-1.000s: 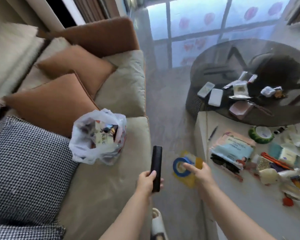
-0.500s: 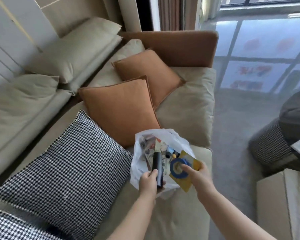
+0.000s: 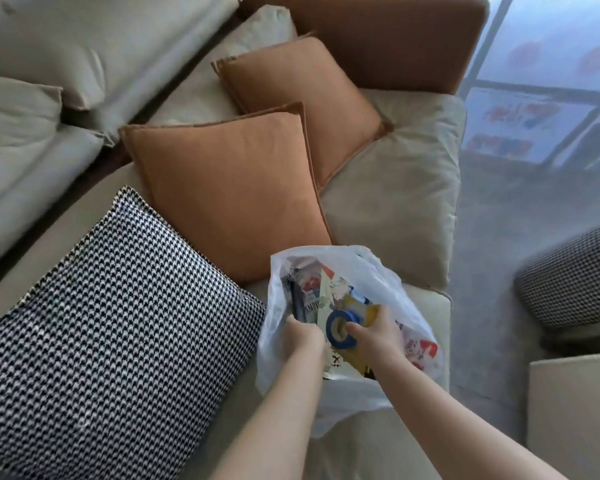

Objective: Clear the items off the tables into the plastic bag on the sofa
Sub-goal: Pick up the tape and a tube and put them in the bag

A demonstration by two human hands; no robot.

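Both hands in at the plastic bag (image 3: 388,271) mouth on the sofa (image 3: 395,188).
Left hand (image 3: 303,336) gripping black remote (image 3: 297,303); right hand (image 3: 378,336) pinching blue tape roll (image 3: 340,329) with yellow card (image 3: 369,315).

The plastic bag (image 3: 388,282) is thin, white and translucent, crumpled, with its mouth gaping upward. It sits on the beige sofa (image 3: 395,209) seat, touching the lower corner of an orange cushion. Inside lie printed papers and packets in red, white and yellow. A slim black bar-shaped object (image 3: 298,301) stands nearly upright in the bag's left side, its lower end gripped in a hand. A blue tape roll (image 3: 340,329), seen hole-on, lies against a yellow card (image 3: 368,315) over the bag's mouth, both pinched together.
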